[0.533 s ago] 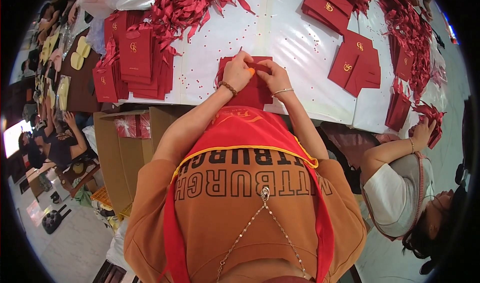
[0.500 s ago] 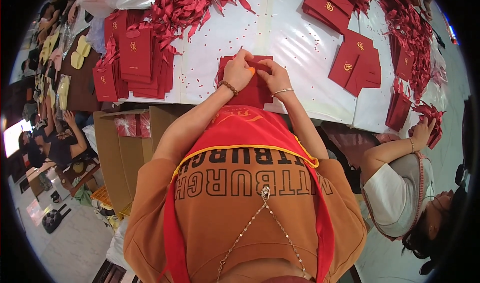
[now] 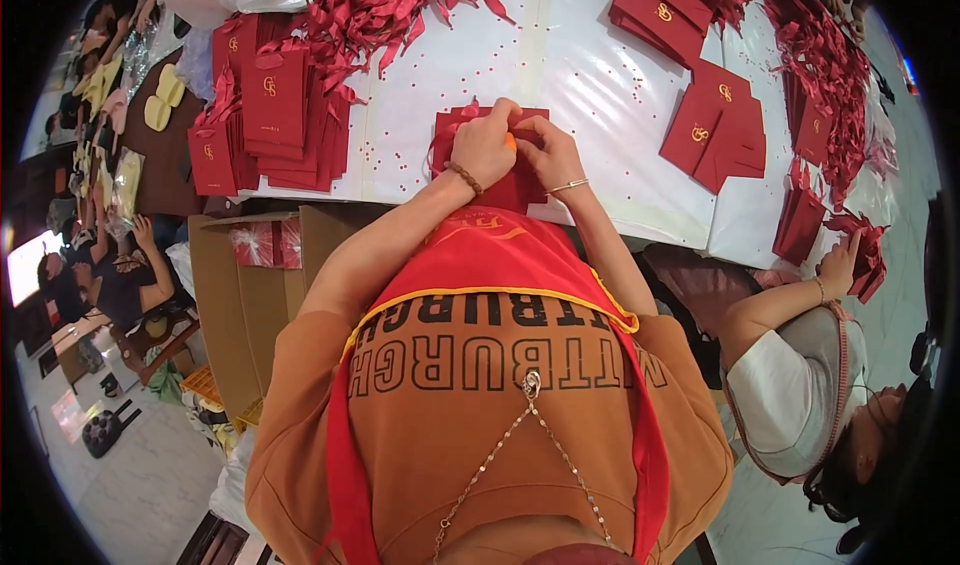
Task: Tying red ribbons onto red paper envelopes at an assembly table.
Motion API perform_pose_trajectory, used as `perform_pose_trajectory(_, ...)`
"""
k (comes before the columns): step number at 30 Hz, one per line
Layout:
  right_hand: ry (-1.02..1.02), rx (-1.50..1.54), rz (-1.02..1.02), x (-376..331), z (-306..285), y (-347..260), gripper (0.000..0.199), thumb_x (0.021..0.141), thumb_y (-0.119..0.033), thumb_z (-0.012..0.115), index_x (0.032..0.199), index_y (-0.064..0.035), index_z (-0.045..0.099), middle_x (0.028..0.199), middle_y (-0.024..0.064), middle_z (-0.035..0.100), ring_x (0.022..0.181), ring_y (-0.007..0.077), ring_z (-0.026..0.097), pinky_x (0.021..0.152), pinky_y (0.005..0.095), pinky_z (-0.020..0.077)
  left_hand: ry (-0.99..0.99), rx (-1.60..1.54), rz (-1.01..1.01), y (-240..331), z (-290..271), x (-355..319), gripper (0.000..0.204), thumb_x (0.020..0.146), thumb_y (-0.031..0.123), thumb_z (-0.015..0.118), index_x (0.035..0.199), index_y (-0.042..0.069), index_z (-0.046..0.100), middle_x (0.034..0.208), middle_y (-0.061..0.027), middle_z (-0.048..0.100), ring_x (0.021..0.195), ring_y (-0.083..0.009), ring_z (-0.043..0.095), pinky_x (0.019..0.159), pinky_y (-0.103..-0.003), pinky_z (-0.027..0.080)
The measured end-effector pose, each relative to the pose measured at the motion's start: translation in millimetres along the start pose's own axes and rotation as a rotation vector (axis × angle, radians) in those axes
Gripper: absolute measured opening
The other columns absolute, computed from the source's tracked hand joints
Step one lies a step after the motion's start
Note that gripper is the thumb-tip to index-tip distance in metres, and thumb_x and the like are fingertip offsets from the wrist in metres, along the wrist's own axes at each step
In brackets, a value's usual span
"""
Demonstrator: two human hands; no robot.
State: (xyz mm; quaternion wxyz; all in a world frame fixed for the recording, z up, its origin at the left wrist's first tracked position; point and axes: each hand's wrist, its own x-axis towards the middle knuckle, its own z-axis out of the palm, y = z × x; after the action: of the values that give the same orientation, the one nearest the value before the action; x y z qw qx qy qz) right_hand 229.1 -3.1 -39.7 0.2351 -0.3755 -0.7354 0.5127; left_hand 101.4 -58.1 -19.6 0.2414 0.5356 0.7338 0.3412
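A dark red paper bag (image 3: 515, 187) lies at the table's near edge, in front of my body. My left hand (image 3: 485, 145) is closed over its upper part, fingertips pinched together. A red ribbon (image 3: 468, 111) comes out beside its fingers and loops down the bag's left side. Something small and orange (image 3: 511, 142) shows at the left thumb; I cannot tell what it is. Close beside it, my right hand (image 3: 550, 155) pinches at the bag's upper part with bent thumb and forefinger. The exact spot between the fingertips is hidden.
Stacked red bags (image 3: 275, 105) and a heap of red ribbons (image 3: 365, 10) lie to the left. More flat red bags (image 3: 715, 125) are on the right. Small red dots litter the white table cover (image 3: 570, 55). A cardboard box (image 3: 225, 305) stands below left; a co-worker's hand (image 3: 838, 265) holds red bags.
My left hand has turned slightly, its fingers shifting right toward the right hand. More of the ribbon shows at the bag's upper left. The right hand stays almost in place.
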Motion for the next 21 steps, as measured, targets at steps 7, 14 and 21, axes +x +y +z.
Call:
perform_pose_trajectory(7,-0.017,0.039,0.05,-4,-3,1,0.02,0.073,-0.009,0.062,0.092,-0.0044,0.056,0.082,0.0125,0.059,0.07,0.0264,0.056,0.063,0.032,0.0446,-0.165,0.217,0.171,7,-30,3,0.017,0.075,0.017,0.057,0.088,0.007,0.058,0.066,-0.0108,0.057,0.064,-0.0288,0.057,0.056,-0.038,0.043)
perform_pose_trajectory(14,0.02,-0.147,-0.204,-9,-1,-10,0.018,0.074,-0.009,0.063,0.09,-0.0044,0.057,0.077,0.0108,0.057,0.067,0.0234,0.055,0.061,0.0305,0.0442,-0.882,0.118,0.008,1,-53,66,0.025,0.074,0.023,0.055,0.08,0.001,0.064,0.063,-0.0083,0.058,0.06,-0.0168,0.054,0.057,-0.029,0.042)
perform_pose_trajectory(21,0.045,-0.133,-0.208,-13,-1,-15,0.015,0.073,-0.008,0.062,0.087,-0.0042,0.056,0.075,0.0123,0.055,0.069,0.029,0.055,0.061,0.0342,0.044,-0.926,0.101,-0.088,1,-39,73,0.02,0.067,0.014,0.054,0.076,-0.001,0.064,0.06,-0.0052,0.057,0.053,-0.0128,0.049,0.05,-0.027,0.039)
